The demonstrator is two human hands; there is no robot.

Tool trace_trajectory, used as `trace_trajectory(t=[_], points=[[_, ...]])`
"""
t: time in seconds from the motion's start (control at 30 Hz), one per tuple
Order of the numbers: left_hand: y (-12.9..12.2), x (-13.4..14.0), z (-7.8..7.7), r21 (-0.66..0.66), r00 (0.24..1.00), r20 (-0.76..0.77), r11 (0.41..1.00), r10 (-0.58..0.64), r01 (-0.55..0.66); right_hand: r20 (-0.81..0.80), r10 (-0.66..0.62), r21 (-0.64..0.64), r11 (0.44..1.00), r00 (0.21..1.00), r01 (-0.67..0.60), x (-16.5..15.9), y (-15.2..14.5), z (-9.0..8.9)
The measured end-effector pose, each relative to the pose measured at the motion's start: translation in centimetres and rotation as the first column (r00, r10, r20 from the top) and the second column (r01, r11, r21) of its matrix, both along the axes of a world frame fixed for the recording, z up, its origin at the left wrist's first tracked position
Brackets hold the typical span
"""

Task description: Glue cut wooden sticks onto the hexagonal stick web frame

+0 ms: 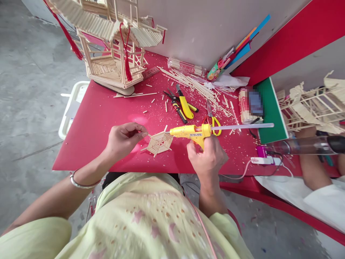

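My left hand (123, 139) pinches the tip of one spoke on a flat, web-like hexagon of wooden sticks (160, 144), above the red table. My right hand (208, 155) is wrapped round the handle of a yellow hot glue gun (192, 132). Its nozzle points left and meets, or nearly meets, the hexagon's upper right edge; I cannot tell which. A long translucent glue stick (242, 126) sticks out of the back of the gun. Behind the gun lie yellow-handled scissors (216, 126), partly hidden by it.
A stick-built pavilion (115, 68) with red tassels stands at the back left. Pliers (178, 108), a yellow utility knife (185, 107) and loose sticks (192, 83) lie beyond my hands. A power strip (265, 160) with cables is on the right, near another person's arm (314, 163).
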State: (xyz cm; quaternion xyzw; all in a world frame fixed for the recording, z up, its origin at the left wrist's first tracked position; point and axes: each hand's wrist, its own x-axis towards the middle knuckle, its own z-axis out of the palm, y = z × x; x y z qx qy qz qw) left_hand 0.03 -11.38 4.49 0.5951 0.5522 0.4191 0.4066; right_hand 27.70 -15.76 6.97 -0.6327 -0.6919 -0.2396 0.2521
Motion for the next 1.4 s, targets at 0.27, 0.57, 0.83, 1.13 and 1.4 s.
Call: trace_trajectory(t=[0.27, 0.57, 0.83, 1.13, 1.4], points=[[0.1, 0.4, 0.5, -0.132, 0.989, 0.136, 0.991, 0.051, -0.033, 0.042, -0.003, 0.037, 0.999, 0.999, 0.001, 0.0, 0.3, -0.3], [0.3, 0.4, 0.2, -0.251, 0.966, 0.244, 0.968, 0.091, -0.028, 0.045, -0.009, 0.036, 0.999, 0.999, 0.007, -0.1, 0.4, -0.5], [0.3, 0.5, 0.1, -0.263, 0.958, 0.272, 0.965, 0.089, -0.015, 0.051, -0.026, 0.013, 1.0, 0.998, 0.025, 0.0, 0.3, -0.8], [0.3, 0.5, -0.1, -0.272, 0.955, 0.281, 0.962, 0.096, -0.017, 0.076, -0.027, 0.028, 0.999, 0.997, 0.025, 0.1, 0.4, -0.9], [0.3, 0.3, -0.6, -0.255, 0.953, 0.292, 0.967, 0.077, 0.0, 0.047, -0.023, -0.007, 1.0, 0.999, 0.024, 0.1, 0.5, -0.9]])
